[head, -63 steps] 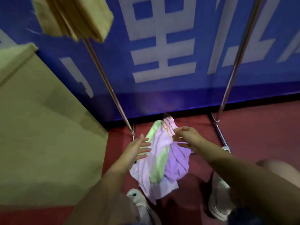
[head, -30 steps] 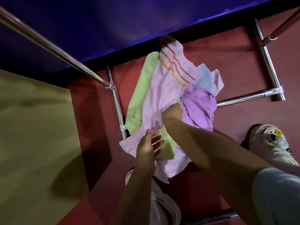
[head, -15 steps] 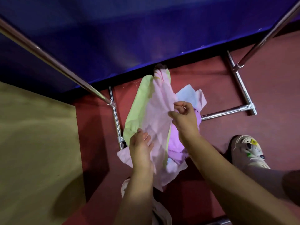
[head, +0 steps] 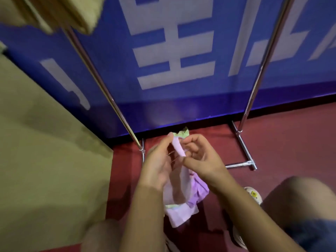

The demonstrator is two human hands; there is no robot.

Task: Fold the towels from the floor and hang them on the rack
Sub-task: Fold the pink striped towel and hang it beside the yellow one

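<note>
A thin pink towel with a light green edge [head: 179, 190] hangs in the air between my hands, its lower end near the red floor. My left hand [head: 157, 166] and my right hand [head: 200, 160] both pinch its top edge close together, low between the rack's two legs. A purple towel [head: 199, 191] bunches beside the pink one; I cannot tell whether it is lifted too. The chrome rack's poles [head: 101, 84] rise on both sides. A folded tan towel [head: 72, 11] hangs on the rack at the top left.
A blue banner with white characters [head: 174, 51] stands right behind the rack. A large tan surface [head: 45, 151] fills the left side. The rack's base bars [head: 243, 148] lie on the red floor [head: 291, 142]. My knees and one white shoe [head: 253, 194] show at the bottom.
The pink towel has come up off the floor pile. Both hands have closed together on its top edge. The view has tilted up, showing the banner and the hung tan towel again.
</note>
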